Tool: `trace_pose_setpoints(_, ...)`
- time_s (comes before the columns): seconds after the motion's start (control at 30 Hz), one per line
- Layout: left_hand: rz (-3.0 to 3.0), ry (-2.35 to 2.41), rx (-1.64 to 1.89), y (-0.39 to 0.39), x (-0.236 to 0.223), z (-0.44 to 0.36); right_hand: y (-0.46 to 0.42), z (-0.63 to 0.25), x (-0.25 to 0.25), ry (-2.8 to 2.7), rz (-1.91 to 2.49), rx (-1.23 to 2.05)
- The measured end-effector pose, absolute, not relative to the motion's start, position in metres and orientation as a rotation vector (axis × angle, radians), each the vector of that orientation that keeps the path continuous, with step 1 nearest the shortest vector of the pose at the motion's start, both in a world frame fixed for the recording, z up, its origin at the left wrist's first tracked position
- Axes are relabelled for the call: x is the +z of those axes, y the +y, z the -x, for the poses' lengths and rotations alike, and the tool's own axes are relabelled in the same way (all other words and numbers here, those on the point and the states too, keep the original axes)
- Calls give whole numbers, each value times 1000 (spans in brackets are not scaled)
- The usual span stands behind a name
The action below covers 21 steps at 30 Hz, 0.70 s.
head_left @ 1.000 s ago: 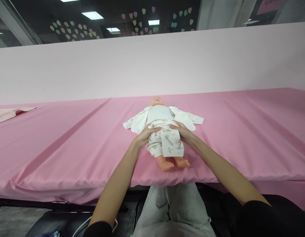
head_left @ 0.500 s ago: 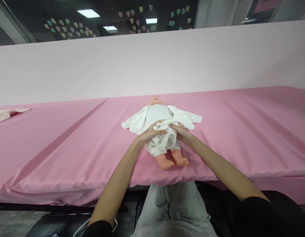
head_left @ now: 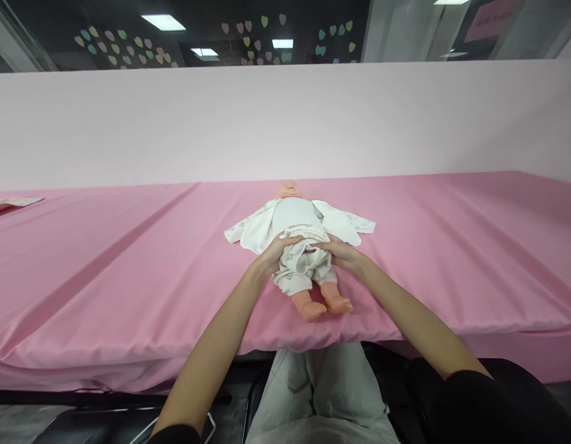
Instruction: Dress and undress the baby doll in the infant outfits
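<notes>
A baby doll (head_left: pixel 292 213) lies on its back with its head away from me and its bare feet towards me. Patterned white baby pants (head_left: pixel 295 271) cover its hips and upper legs, bunched at the waist. My left hand (head_left: pixel 275 251) grips the left side of the waistband, its thumb laid over the cloth. On the other side, my right hand (head_left: pixel 341 251) holds the waistband, fingers partly hidden behind the fabric. An open white jacket (head_left: pixel 258 229) is spread beneath the doll, sleeves out to both sides.
Pink cloth (head_left: pixel 128 265) covers the table, with its front edge just before my knees. A pale folded cloth (head_left: pixel 12 203) lies at the far left. Behind the table rises a white wall (head_left: pixel 285 123). A black chair (head_left: pixel 95 425) stands below at the left.
The bunched waistband has been spread flatter over the doll's belly, and the loose fold over the pants has shrunk. Both hands stay at the waist. The view has tilted slightly.
</notes>
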State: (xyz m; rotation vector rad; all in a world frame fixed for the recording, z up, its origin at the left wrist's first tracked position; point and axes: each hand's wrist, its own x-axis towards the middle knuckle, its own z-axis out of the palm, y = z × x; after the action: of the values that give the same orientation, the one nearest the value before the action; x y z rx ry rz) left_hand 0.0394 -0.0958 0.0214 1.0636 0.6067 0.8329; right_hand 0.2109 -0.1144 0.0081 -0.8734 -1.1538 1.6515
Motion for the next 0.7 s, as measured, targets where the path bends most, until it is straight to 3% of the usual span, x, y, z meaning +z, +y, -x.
trace_pose_setpoints(0.23, -1334, 671, 753, -101, 29, -42, -105, -205, 2, -928, 844, 1625)
trace_pose_setpoints(0.53, -1022, 527, 755, -96, 20, -35, -108, -214, 7, -1157, 671, 1728)
trace_pose_setpoints(0.7, -861, 472, 757, -94, 18, -30, -102, -230, 3, -1282, 859, 1371)
